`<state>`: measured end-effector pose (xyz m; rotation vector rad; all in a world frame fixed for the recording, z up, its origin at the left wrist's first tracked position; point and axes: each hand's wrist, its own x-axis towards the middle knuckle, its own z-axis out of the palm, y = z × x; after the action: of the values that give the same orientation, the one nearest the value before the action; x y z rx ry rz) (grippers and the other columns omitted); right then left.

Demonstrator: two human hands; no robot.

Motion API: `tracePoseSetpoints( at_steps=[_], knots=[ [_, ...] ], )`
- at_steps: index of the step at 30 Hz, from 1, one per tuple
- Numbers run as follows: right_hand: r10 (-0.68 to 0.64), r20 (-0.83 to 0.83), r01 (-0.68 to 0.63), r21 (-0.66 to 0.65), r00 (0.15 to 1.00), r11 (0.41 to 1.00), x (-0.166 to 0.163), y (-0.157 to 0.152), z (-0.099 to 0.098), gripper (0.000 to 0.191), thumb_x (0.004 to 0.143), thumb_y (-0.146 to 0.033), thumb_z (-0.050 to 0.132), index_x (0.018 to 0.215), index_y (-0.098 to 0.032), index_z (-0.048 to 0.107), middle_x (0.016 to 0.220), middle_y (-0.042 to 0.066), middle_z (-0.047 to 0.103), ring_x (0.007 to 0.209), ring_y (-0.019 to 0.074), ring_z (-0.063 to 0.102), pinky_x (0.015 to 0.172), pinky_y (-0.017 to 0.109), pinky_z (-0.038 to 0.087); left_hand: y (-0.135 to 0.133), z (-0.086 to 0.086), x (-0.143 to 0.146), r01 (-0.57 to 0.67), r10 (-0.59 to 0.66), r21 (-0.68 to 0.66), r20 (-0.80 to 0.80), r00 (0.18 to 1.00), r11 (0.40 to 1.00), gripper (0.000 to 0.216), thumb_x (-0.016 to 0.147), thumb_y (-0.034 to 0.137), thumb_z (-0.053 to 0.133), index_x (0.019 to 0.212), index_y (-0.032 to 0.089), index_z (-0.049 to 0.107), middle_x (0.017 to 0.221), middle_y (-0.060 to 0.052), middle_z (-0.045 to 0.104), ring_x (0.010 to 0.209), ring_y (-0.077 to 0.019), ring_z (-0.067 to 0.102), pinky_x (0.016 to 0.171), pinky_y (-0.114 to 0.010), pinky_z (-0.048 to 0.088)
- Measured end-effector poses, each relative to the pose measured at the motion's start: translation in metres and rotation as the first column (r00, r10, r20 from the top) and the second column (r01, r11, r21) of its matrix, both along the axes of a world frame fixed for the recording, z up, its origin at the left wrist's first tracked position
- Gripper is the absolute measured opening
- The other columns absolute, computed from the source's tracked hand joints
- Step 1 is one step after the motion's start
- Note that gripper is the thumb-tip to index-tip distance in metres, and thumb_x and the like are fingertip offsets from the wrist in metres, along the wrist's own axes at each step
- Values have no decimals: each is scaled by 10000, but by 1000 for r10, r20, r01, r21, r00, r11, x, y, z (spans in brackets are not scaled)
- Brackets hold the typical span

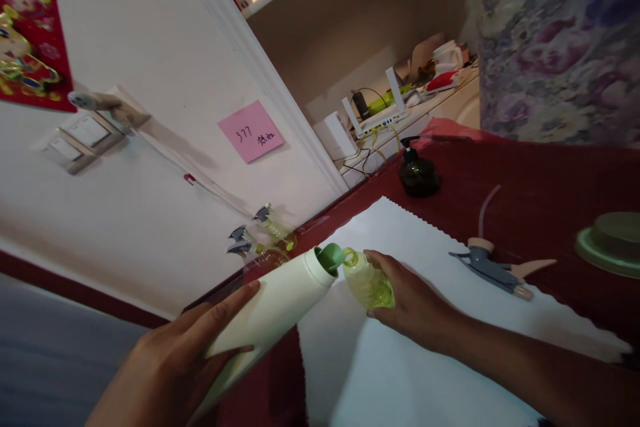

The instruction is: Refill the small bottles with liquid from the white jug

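Observation:
A pale cream flask (277,303) lies tilted in my left hand (173,357), its fingers wrapped around the body. The flask's green spout (331,257) points up and right, close to the mouth of a small clear yellow-green bottle (369,285). My right hand (407,300) grips that bottle by its side and base; its neck leans toward the spout. Whether spout and neck touch, and whether liquid passes between them, I cannot tell. Beyond my right forearm, a grey trigger spray head (487,269) with a thin tube rests on a white mat (365,360).
Several spray bottles (263,237) stand against the wall on the left. A dark pump bottle (419,177) is at the back of the red tabletop (505,180). To the right sits a green lid-like object (610,243). A white router (383,117) occupies the ledge behind.

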<state>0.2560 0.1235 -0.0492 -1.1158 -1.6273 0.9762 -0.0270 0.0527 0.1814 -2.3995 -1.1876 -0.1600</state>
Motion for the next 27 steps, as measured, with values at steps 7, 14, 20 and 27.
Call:
tracePoseSetpoints(
  at_steps=[7,14,20,27],
  knots=[
    [24,13,-24,11,1000,1000,2,-1,1,885,726,-235,704,1556,-212,397,1591,163,546,1457,351,515,1203,544,424,-3,1,-5,-12,12,-1,-54,998,1000,670,926,375,642,1565,482,473,1077,52,845,711,-171,817,657,-168,613],
    [28,0,-28,6,1000,1000,2,-2,-1,889,727,-209,726,1554,-209,400,1566,160,565,1423,353,534,1181,551,438,-6,0,-9,-39,39,-2,-120,992,999,615,988,337,539,1585,431,429,1066,31,819,777,-143,814,710,-146,590],
    [25,-4,-25,22,1000,999,2,0,-2,891,718,-202,725,1545,-236,397,1560,157,572,1422,361,534,1171,568,446,-9,0,-6,-47,48,6,-144,988,999,667,953,273,507,1596,412,394,1051,23,805,777,-145,813,677,-153,589],
    [28,5,-28,8,1000,1000,1,1,-3,910,718,-215,725,1560,-221,381,1574,170,559,1435,357,534,1186,556,444,-10,0,-4,-50,51,12,-159,986,999,686,947,321,558,1604,412,382,1009,17,793,744,-165,807,616,-188,595]
  ],
)
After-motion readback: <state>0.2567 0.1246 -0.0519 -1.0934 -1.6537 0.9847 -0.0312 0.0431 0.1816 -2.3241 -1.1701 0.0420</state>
